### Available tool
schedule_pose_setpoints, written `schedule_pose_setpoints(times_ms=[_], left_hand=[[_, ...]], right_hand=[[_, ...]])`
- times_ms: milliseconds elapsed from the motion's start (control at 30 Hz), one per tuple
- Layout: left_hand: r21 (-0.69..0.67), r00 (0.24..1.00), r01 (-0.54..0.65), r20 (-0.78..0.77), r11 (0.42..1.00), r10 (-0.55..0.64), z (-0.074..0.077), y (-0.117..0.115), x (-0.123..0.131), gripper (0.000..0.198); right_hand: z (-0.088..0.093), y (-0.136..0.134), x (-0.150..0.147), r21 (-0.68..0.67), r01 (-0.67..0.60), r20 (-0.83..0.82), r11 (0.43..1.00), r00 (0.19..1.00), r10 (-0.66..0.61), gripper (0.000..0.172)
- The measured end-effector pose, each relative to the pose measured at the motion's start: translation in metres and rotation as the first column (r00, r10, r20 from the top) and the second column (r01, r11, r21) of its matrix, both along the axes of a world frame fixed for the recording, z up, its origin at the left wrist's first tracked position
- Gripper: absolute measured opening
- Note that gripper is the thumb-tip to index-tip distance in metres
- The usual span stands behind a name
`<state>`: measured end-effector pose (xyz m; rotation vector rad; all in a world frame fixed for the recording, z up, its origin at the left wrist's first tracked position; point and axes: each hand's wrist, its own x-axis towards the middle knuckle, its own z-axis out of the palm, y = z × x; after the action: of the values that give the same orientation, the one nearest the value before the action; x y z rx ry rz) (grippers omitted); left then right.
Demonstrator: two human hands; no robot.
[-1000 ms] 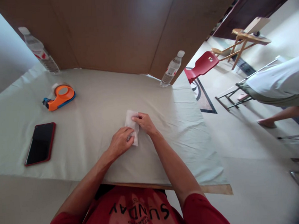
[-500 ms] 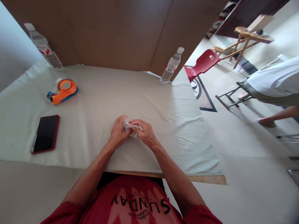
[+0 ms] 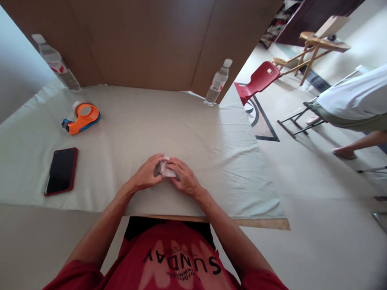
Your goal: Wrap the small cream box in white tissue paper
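Observation:
Both my hands meet just above the cloth-covered table (image 3: 193, 132), near its front edge. My left hand (image 3: 146, 173) and my right hand (image 3: 185, 178) are closed on a small crumpled piece of white tissue (image 3: 164, 168), which shows only between the fingertips. Most of the tissue is hidden inside my fingers.
A red-cased phone (image 3: 61, 170) lies at the left, an orange tape dispenser (image 3: 81, 117) behind it. Water bottles stand at the back left (image 3: 56, 63) and back right (image 3: 215, 84) against a cardboard screen (image 3: 149, 35). A red chair (image 3: 258, 79) and another person's leg (image 3: 365, 142) are at the right.
The tissue lay flat on the cloth a second ago. My hands have gathered it up and bunched it between them, drawing slightly closer to me.

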<state>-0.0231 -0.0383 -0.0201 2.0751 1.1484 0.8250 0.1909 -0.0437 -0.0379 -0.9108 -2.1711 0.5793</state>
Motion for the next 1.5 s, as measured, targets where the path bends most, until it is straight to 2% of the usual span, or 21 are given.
schedule_pose_setpoints(times_ms=[100,167,267,367,433,500,633,733,833,1000,1200,1500], left_hand=[[-0.002,0.998,-0.055,0.037,0.998,0.055,-0.004,0.004,0.003,0.048],[-0.044,0.989,-0.108,0.093,0.993,0.112,-0.003,0.008,0.008,0.041],[-0.193,0.968,-0.197,0.119,0.961,0.222,0.005,0.013,0.014,0.035],[-0.399,0.952,-0.243,0.078,0.884,0.297,0.014,0.015,0.017,0.034],[-0.508,0.948,-0.235,0.069,0.829,0.311,0.016,0.015,0.018,0.036],[-0.551,0.944,-0.238,0.062,0.799,0.324,0.017,0.016,0.018,0.039],[-0.469,0.961,-0.226,0.038,0.854,0.275,0.018,0.020,0.015,0.045],[-0.496,0.969,-0.074,0.168,0.865,0.179,0.019,0.022,0.012,0.049],[-0.556,0.932,0.065,0.330,0.829,0.148,0.016,0.022,0.011,0.060],[-0.582,0.869,0.006,0.406,0.813,0.284,0.002,0.023,0.017,0.075],[-0.583,0.853,0.012,0.431,0.812,0.296,0.001,0.020,0.022,0.073],[-0.604,0.836,0.112,0.487,0.789,0.254,0.001,0.024,0.019,0.066]], right_hand=[[-0.004,0.006,-0.002,-0.011,0.012,-0.011,1.000,1.000,-0.012,0.040],[0.002,0.013,-0.002,-0.046,0.024,-0.047,0.999,0.999,-0.026,0.038],[0.019,0.023,0.001,-0.206,0.028,-0.111,0.978,0.993,-0.051,0.028],[0.032,0.030,0.002,-0.449,0.001,-0.133,0.894,0.989,-0.068,0.022],[0.033,0.033,-0.001,-0.558,0.003,-0.160,0.830,0.981,-0.111,0.023],[0.028,0.035,-0.004,-0.629,0.014,-0.211,0.778,0.959,-0.188,0.025],[0.018,0.038,-0.009,-0.709,-0.020,-0.293,0.705,0.918,-0.268,0.029],[0.016,0.039,-0.010,-0.729,-0.035,-0.306,0.684,0.910,-0.279,0.030],[0.016,0.039,-0.011,-0.740,-0.005,-0.293,0.673,0.903,-0.314,0.031],[0.020,0.037,-0.014,-0.739,0.041,-0.272,0.672,0.895,-0.354,0.034],[0.028,0.040,-0.016,-0.671,0.098,-0.220,0.735,0.920,-0.324,0.030],[0.029,0.059,-0.027,-0.660,0.157,-0.177,0.735,0.918,-0.356,0.024]])
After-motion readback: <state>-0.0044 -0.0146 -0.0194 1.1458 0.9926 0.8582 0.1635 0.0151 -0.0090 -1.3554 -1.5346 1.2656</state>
